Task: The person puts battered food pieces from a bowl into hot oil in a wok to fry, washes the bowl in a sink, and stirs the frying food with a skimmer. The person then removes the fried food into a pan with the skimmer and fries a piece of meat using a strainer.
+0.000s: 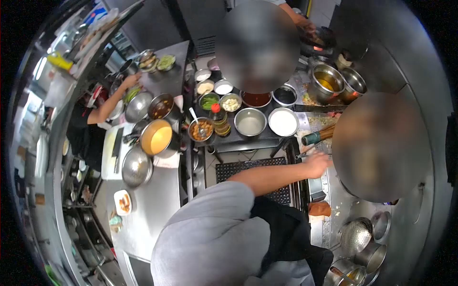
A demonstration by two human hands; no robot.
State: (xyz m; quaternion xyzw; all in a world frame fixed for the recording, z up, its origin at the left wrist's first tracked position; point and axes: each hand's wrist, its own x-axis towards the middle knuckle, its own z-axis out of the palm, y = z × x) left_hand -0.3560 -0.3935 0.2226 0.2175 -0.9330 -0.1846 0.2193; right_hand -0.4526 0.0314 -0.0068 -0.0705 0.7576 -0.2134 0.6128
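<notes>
Though the left hand (318,165) is near a brush (320,135), I cannot tell its grip

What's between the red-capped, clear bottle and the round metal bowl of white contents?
A round, silvery metal bowl of cloudy liquid stands between the red-capped bottle and the white-filled bowl; head view.

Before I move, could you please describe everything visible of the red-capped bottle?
The red-capped bottle looks transparent, glass or plastic, with yellowish-brown contents. Its red cap is on. It stands, apparently upright, beside the bowl of brown chunks; whether they touch is unclear. No one holds it.
</notes>
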